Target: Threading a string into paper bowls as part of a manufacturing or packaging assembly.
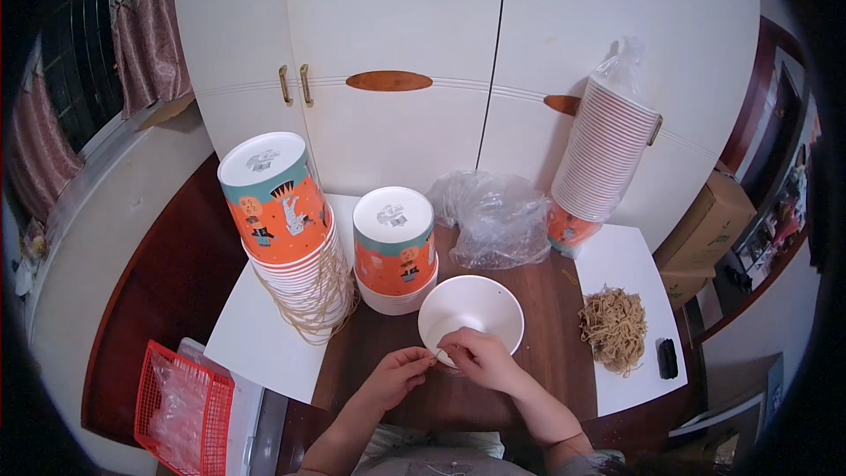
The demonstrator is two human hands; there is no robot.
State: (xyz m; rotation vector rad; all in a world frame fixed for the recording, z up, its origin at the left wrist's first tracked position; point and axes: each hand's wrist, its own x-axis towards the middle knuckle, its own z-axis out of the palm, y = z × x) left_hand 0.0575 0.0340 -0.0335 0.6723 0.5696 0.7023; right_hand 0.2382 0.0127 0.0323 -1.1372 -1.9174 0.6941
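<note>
My left hand (404,374) and my right hand (476,358) meet at the near rim of a white paper bucket (471,300), which stands with its mouth up. Both are closed in a pinch, fingertips close together. A short, thin, pale bit shows between them, too small to name. Beyond the left hand, an orange and teal printed bucket (395,251) stands upside down over another. Farther left rises a tall stack of upturned buckets (275,211), with tan cords (328,286) looped and draped down its right side.
A heap of tan cords (613,330) lies at the right beside a black object (667,359). Behind are a crumpled clear plastic bag (493,216) and a bagged bucket stack (604,150) leaning by the white cabinet (397,9). A red basket (183,405) stands lower left.
</note>
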